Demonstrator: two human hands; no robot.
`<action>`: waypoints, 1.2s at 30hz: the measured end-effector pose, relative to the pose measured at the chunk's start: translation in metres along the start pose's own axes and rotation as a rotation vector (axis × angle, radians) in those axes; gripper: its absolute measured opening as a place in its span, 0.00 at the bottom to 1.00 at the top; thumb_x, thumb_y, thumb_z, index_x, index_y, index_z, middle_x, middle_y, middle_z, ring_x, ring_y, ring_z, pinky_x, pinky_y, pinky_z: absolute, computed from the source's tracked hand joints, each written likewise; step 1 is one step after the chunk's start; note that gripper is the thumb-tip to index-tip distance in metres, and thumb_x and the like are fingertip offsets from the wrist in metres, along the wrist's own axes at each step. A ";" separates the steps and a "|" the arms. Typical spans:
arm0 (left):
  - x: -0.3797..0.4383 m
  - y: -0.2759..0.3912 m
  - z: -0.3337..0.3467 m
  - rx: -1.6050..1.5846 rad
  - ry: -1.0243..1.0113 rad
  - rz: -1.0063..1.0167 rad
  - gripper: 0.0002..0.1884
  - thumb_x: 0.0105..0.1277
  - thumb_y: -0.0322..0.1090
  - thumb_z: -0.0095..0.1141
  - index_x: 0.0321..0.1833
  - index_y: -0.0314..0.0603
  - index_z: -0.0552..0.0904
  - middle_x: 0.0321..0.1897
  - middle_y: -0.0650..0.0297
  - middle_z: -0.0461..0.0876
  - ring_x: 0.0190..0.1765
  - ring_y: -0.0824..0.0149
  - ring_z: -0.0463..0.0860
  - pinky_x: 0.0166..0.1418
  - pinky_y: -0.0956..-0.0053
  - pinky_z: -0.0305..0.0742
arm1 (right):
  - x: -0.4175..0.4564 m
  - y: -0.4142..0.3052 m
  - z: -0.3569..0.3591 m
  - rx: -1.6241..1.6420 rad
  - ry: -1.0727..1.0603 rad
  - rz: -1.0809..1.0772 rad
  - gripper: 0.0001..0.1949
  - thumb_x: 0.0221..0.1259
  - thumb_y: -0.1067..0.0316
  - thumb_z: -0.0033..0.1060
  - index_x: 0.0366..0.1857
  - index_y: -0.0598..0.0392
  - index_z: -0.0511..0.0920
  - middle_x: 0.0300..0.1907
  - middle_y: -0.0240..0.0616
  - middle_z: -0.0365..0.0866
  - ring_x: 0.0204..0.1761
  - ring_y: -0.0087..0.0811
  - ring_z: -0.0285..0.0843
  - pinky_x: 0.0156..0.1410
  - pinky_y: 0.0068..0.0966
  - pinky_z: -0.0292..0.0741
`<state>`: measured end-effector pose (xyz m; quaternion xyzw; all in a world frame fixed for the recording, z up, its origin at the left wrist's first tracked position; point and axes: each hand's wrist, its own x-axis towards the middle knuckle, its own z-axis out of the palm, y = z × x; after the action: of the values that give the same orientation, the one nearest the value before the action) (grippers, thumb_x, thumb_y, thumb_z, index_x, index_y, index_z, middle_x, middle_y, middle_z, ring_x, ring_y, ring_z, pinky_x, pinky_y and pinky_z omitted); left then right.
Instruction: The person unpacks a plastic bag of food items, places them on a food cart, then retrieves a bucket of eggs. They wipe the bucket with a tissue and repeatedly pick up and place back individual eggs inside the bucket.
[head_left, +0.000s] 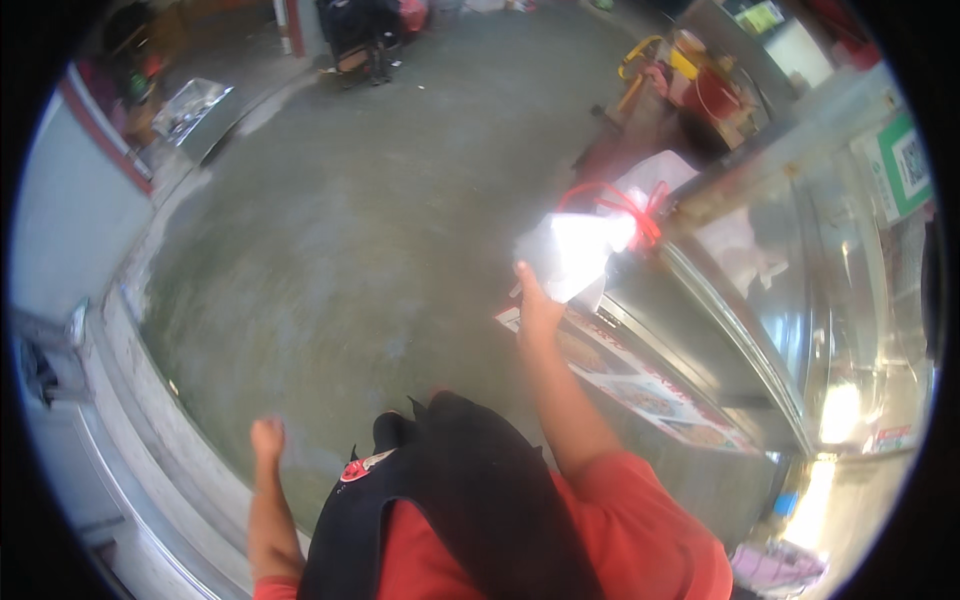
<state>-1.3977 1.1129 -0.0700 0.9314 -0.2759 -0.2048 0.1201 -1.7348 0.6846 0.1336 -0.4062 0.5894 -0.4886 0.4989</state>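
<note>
My right hand (541, 304) is at the near edge of a white, brightly lit plastic bag or sheet (581, 251) beside the glass-sided stall. The thumb lies along its left side, and the other fingers are hidden by it. Red string (646, 217) is looped and knotted at the right end of the white material. My left hand (268, 439) hangs low on the left over the floor, its fingers curled in, with nothing seen in it.
A metal and glass food stall (739, 330) with a picture banner (645, 397) stands at the right. Beyond it are a red bucket (711, 94) and clutter. A concrete step (161, 420) edges the left. A metal box (195, 120) lies at the upper left. A pink cloth (778, 568) is lower right.
</note>
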 end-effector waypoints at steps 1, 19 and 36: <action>0.044 0.046 -0.022 -0.015 0.105 0.032 0.13 0.60 0.38 0.53 0.28 0.34 0.82 0.24 0.45 0.81 0.29 0.45 0.82 0.37 0.56 0.76 | 0.000 -0.010 0.009 0.063 0.071 -0.060 0.32 0.50 0.52 0.74 0.54 0.66 0.75 0.50 0.46 0.78 0.51 0.36 0.76 0.57 0.30 0.73; 0.065 0.572 -0.039 -0.353 -1.193 1.682 0.37 0.55 0.32 0.59 0.72 0.44 0.62 0.69 0.48 0.64 0.67 0.47 0.68 0.68 0.61 0.67 | -0.039 0.021 0.013 -0.072 0.503 -0.080 0.28 0.50 0.66 0.72 0.55 0.64 0.73 0.53 0.46 0.76 0.55 0.39 0.73 0.60 0.35 0.70; 0.263 0.646 -0.023 0.037 -1.585 1.574 0.23 0.60 0.33 0.57 0.61 0.44 0.76 0.49 0.54 0.82 0.44 0.62 0.83 0.50 0.67 0.77 | -0.026 0.076 -0.027 -0.705 1.226 0.274 0.29 0.57 0.56 0.68 0.60 0.58 0.71 0.56 0.46 0.77 0.55 0.43 0.75 0.62 0.39 0.69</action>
<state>-1.4865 0.4386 0.0855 0.1050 -0.7903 -0.6036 -0.0073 -1.7558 0.7292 0.0649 -0.1183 0.9317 -0.3423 -0.0256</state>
